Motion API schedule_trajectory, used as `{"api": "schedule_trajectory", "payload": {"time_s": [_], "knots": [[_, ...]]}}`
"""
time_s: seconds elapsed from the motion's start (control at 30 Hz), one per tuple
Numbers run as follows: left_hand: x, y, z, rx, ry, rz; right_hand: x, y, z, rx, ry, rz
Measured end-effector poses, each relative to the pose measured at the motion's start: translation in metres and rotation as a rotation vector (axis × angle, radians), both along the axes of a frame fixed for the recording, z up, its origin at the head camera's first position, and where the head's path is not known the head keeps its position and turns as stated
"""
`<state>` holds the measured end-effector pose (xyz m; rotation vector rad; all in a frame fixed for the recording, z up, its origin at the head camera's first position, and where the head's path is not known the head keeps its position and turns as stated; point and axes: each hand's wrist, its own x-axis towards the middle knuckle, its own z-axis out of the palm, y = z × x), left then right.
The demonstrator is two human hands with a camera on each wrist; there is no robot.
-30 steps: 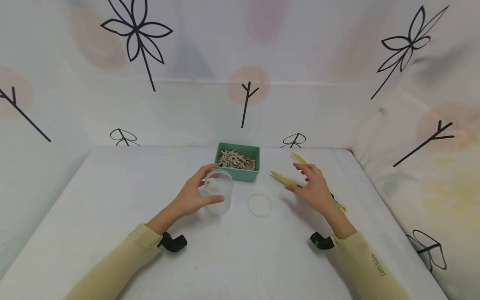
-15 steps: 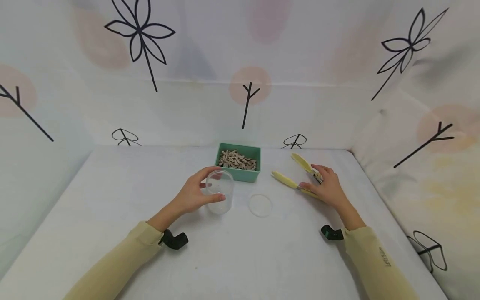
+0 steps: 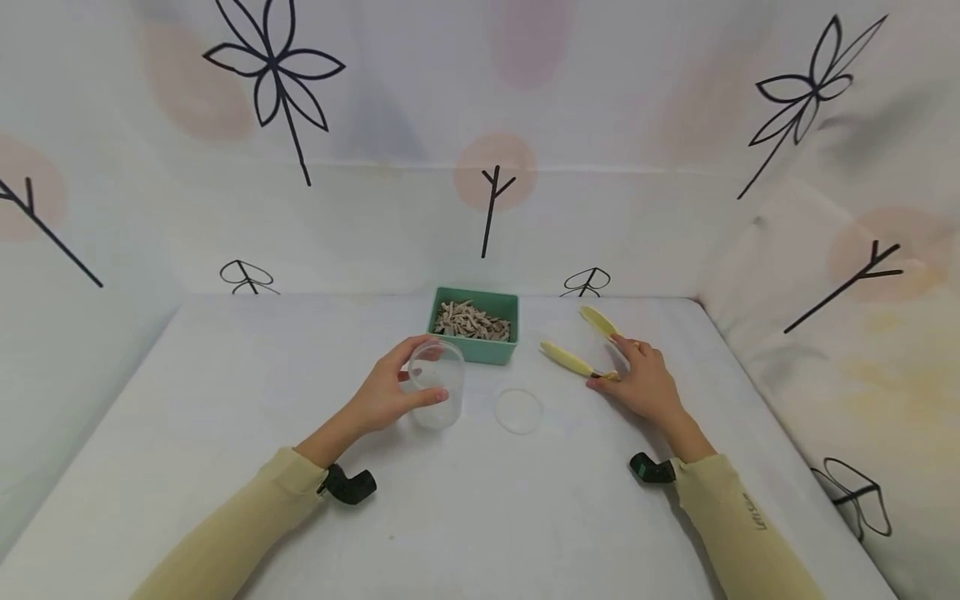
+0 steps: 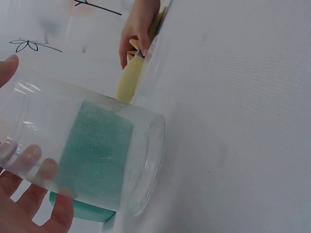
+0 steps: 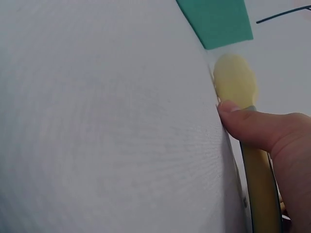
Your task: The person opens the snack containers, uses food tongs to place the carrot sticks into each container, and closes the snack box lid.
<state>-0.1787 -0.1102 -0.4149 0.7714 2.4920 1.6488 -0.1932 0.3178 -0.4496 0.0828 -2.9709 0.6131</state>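
Free room lies between cup (image 3: 442,375) and tongs (image 3: 567,359), over the lid (image 3: 519,411); behind, the green box (image 3: 487,350) narrows it.

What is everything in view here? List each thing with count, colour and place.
Plastic jar: 1, clear, in the left hand
Round lid: 1, clear, on the table, right of the jar
Rectangular tub: 1, green, at the table's far side
Stick-like pieces: too many to count, grey-brown, inside the tub
Tongs: 1, yellow ends, in the right hand
Table: 1, white, beneath
Printed backdrop: 1, pale with black plant drawings, behind
Left hand: 1, around the jar
Right hand: 1, on the tongs
Sleeves: 2, pale yellow-green, forearms
Wrist devices: 2, black, wrists
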Motion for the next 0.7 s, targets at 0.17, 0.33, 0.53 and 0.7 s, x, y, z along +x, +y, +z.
{"api": "schedule_trajectory", "payload": {"time_s": [0.17,0.33,0.53,0.7], "knots": [[0.000,-0.001,0.000,-0.008,0.017,-0.007,0.000,0.002,0.003,-0.023,-0.008,0.005],[0.005,0.001,0.010,-0.007,0.015,-0.017,0.001,0.006,0.010,-0.087,0.002,0.026],[0.002,0.001,0.001,-0.008,0.010,-0.018,0.001,0.006,0.023,-0.118,-0.023,0.042],[0.001,-0.001,0.000,0.010,0.025,-0.029,-0.001,-0.001,0.035,-0.139,0.000,0.071]]}}
